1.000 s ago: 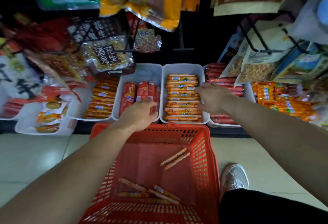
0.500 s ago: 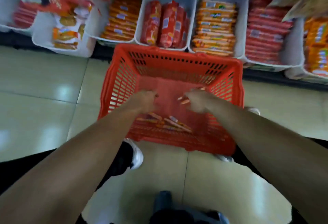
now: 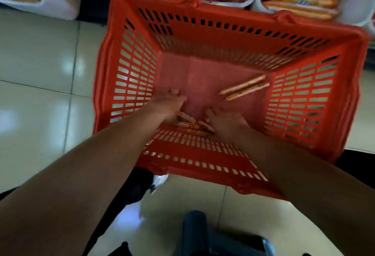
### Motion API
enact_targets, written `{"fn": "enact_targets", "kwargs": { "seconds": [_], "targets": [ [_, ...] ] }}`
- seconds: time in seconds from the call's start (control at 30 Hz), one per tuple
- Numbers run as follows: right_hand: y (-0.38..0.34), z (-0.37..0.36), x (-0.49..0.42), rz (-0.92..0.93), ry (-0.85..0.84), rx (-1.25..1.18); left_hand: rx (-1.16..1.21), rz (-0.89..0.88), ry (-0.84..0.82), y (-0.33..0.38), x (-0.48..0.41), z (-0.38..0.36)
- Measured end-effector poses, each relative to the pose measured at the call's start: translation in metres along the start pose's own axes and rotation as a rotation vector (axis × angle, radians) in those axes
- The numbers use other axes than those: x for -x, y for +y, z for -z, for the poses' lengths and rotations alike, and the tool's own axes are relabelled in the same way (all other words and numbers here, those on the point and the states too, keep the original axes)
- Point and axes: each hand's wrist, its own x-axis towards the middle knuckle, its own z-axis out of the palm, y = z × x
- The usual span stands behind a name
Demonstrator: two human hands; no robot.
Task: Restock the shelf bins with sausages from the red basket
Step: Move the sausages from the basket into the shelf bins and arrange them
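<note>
Your left hand is down on the floor of the red slotted plastic basket, near its left wall. I cannot tell its grip. Between your hands, at least three slim orange wrapped sausages bunch against the near wall. Your right hand covers their ends, grip likewise unclear. Rightward, a loose pair lies touching, long axes slanting up-right — open floor all around it.
</note>
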Motion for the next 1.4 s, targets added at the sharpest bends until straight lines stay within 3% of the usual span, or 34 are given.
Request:
{"fn": "enact_targets", "kwargs": {
  "seconds": [0.13, 0.27, 0.47, 0.57, 0.77, 0.97, 1.13, 1.4],
  "targets": [
    [-0.002, 0.002, -0.003, 0.039, -0.035, 0.099, -0.162, -0.028, 0.010, -0.001, -0.009, -0.006],
    [0.003, 0.001, 0.000, -0.080, -0.090, 0.091, -0.261, -0.043, 0.027, 0.000, -0.011, -0.011],
    [0.041, 0.015, 0.013, -0.210, -0.081, -0.113, -0.096, 0.004, 0.176, -0.003, -0.014, -0.008],
    [0.053, 0.031, 0.006, -0.255, 0.049, -0.245, -0.002, 0.063, 0.213, -0.005, -0.015, -0.011],
    [0.077, 0.052, -0.018, -0.242, 0.171, 0.094, 0.136, 0.114, 0.183, -0.013, -0.020, -0.016],
    [0.082, 0.056, -0.029, -0.266, 0.114, 0.230, 0.231, 0.138, 0.180, -0.008, -0.020, -0.016],
    [0.067, 0.054, -0.021, -0.267, 0.008, 0.120, 0.478, 0.194, 0.172, -0.007, -0.013, -0.009],
    [0.050, 0.083, 0.012, -0.291, 0.035, -0.304, 0.555, 0.194, 0.155, -0.008, 0.025, 0.027]
  ]
}}
